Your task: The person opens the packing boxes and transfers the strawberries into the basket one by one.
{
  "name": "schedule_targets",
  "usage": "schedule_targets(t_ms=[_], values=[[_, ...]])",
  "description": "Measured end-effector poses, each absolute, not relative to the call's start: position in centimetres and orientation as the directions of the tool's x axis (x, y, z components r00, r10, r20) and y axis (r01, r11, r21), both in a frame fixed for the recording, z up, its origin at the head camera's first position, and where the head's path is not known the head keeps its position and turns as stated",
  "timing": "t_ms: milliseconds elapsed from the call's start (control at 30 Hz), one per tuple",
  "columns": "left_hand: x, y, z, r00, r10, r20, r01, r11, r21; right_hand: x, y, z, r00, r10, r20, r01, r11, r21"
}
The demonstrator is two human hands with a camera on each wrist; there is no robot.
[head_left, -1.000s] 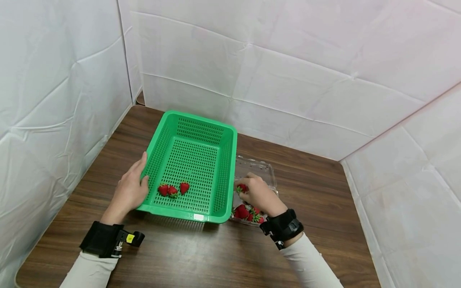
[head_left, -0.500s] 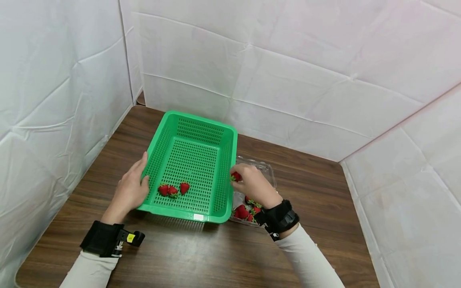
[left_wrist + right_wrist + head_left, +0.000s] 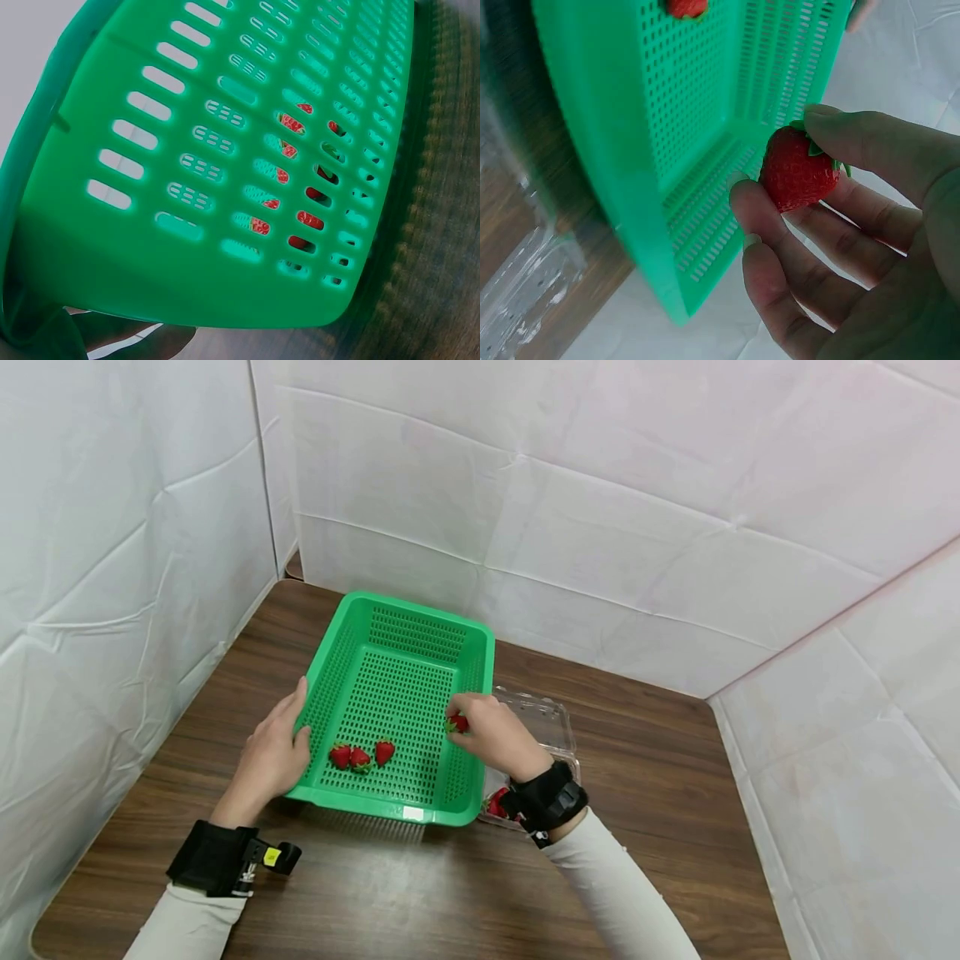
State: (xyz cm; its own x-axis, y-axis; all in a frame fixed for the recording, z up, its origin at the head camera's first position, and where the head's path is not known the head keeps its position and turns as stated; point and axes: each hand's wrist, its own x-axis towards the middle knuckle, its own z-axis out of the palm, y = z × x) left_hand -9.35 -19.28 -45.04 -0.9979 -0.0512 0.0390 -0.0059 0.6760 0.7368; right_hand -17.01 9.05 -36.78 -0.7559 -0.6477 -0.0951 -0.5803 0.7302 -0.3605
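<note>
Right hand (image 3: 491, 733) moved from clear punnet (image 3: 542, 714) to over green basket (image 3: 397, 635), fingers pinching strawberry (image 3: 458, 723) above basket's right wall. Left hand (image 3: 272, 754) grips basket's left rim; 3 strawberries (image 3: 361, 755) inside, near front.

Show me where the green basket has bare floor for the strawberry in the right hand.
The basket floor is bare from mid-floor to the far wall. The three strawberries crowd the near left by the left hand. The right hand holds its strawberry over the right side.
</note>
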Motion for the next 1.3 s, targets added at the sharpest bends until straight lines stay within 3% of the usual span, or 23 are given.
schedule_targets(t_ms=[467,1300], values=[[-9.4,-19.2,-45.0,-0.998,-0.054,0.041,-0.007,0.677,0.736,-17.5,5.8,-37.0,-0.699,-0.707,-0.112,-0.641,0.688,-0.340],[-9.4,-19.3,-45.1,-0.997,-0.055,0.045,-0.004,0.671,0.741,-17.9,0.5,-38.6,-0.635,-0.710,-0.306,-0.681,0.701,-0.213]])
